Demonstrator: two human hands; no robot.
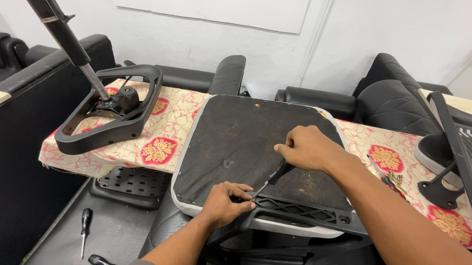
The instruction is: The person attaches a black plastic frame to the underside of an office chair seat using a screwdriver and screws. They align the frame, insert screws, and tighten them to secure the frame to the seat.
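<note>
right hand (307, 147): we grip a screwdriver (271, 178), fingers closed round handle
left hand (224, 203): fingers curled, pinching at tip on armrest bracket (301, 214)
seat base (241, 143): upturned, 12 o'clock of our hands

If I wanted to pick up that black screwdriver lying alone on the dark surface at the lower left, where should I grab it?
Probably by the thick black handle of the screwdriver, coming down from above. It lies flat with the handle at the far end and the thin metal shaft pointing toward the camera, with open surface on both sides. The handle is the widest part, so fingers can close across it.
</note>
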